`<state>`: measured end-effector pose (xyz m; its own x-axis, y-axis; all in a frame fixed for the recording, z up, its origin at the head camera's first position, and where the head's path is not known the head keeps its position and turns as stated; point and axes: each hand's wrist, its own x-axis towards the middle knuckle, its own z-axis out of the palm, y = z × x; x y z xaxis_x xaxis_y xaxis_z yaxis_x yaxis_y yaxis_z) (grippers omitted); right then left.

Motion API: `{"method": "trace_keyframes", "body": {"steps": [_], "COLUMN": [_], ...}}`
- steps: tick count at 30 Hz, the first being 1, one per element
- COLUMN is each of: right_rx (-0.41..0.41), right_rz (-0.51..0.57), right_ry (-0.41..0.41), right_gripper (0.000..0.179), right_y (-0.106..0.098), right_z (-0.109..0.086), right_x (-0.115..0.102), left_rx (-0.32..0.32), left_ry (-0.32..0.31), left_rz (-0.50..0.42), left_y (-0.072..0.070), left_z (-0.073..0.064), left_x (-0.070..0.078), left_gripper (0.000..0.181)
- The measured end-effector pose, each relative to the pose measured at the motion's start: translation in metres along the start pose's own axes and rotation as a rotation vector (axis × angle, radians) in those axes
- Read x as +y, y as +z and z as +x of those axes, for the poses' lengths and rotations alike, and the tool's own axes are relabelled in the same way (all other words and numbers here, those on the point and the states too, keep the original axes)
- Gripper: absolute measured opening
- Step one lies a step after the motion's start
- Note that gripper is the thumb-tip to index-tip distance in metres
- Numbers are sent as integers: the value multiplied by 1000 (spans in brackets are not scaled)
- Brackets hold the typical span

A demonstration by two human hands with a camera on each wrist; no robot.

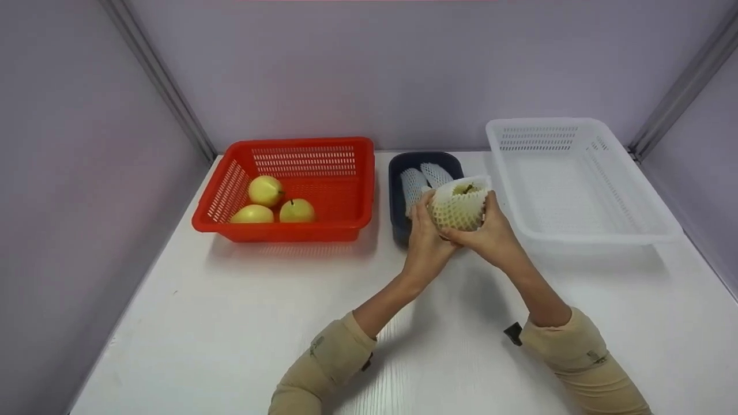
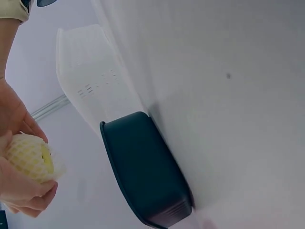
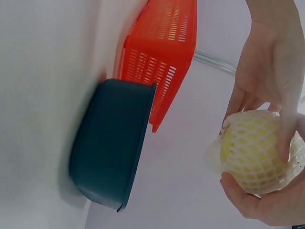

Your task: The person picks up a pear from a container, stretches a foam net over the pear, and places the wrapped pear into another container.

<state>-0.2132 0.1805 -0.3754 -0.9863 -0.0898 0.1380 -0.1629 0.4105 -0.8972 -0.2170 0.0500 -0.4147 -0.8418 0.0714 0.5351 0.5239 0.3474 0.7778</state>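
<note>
A pale yellow pear in a white foam net sleeve is held up between both hands, in front of the dark blue bin. My left hand grips it from the left and below. From the right, my right hand holds it with the thumb across its near side. The stem shows at the sleeve's open top in the head view. In the left wrist view, a bare yellow patch of the pear shows at the sleeve's opening.
Bare pears lie in the left part of a red basket. Folded foam net sleeves lie in the dark blue bin. A white basket stands on the right of the white table, near the back wall.
</note>
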Motion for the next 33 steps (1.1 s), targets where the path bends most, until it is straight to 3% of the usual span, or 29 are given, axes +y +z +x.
{"method": "trace_keyframes", "body": {"steps": [7,10,12,16,19,22,26,33], "right_rx": [15,62,101,180,227,272,308,308], "right_rz": [22,66,86,105,110,115,129,103], "right_ry": [36,28,11,-31,-50,-49,-36,10], "right_gripper": [92,88,88,83,77,75,75,74], "right_y": [-20,-36,-48,-67,-78,-87,-94,-101], "right_z": [-1,-1,-1,0,1,3,6,11], "right_x": [-2,-4,-5,-6,-5,-2,4,15], "left_rx": [-33,-65,-97,-162,-193,-216,-206,-137], "left_ry": [22,-38,-139,-451,-678,-831,-941,-972], "left_rz": [-41,-156,-272,-469,-503,-523,-560,-697], "left_y": [12,26,37,59,78,99,123,144], "left_z": [5,10,14,21,25,27,25,24], "left_x": [8,16,21,25,25,23,21,19], "left_gripper": [88,85,81,69,61,56,54,51]}}
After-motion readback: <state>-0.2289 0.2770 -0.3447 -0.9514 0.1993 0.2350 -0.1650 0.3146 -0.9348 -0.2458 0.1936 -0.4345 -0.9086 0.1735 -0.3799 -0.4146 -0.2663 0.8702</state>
